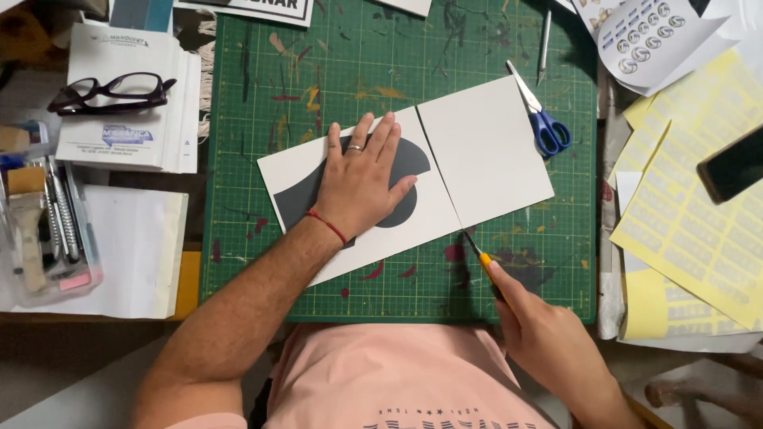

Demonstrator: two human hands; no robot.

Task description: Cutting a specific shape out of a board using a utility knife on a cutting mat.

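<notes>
Right hand (pixel 548 338) is gripping a knife (pixel 482 262) at the card's (pixel 445 171) near edge (cut line running away from it); left hand (pixel 362 183) is pressing flat, open, beside the line.

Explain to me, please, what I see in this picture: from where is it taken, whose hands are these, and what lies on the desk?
There is no machine, only a person. A camera worn on the head looks down at the person's own hands. The left hand lies flat on a white card with a dark shape, pressing it to the green cutting mat. The right hand holds a craft knife, its blade at the card's near edge, on a cut line. Around lie blue-handled scissors, black glasses on a booklet, and yellow label sheets.
</notes>
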